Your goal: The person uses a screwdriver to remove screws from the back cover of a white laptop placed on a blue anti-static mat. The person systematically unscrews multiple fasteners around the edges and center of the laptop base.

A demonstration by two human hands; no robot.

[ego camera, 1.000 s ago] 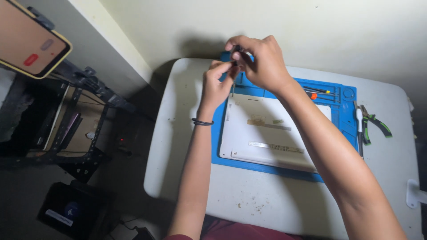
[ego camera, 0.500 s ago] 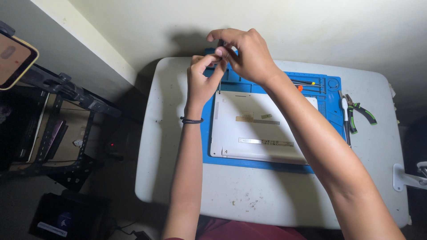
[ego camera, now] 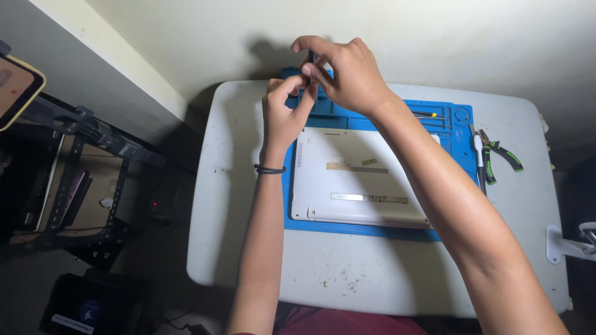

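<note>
Left hand (ego camera: 282, 115) raised over the far edge of the white table (ego camera: 248, 248), fingertips pinched up against the lower end of a small dark tool (ego camera: 312, 62); can't tell if it truly grips or just steadies. Right hand (ego camera: 347, 74) closed around the same tool from above, thumb and forefinger clamped on it. So the tool sits between both hands, in the air above the far-left corner of the blue work mat (ego camera: 456, 133), not touching it.

Laptop (ego camera: 360, 180) lies bottom-up on the mat, nearer than both hands, untouched.

Risk, my read: the tool or a loose tip slips from the pinch, bounces off the mat and rolls off the table's far edge.

Green-handled pliers (ego camera: 500, 155) lie by the mat's right edge, well clear.
</note>
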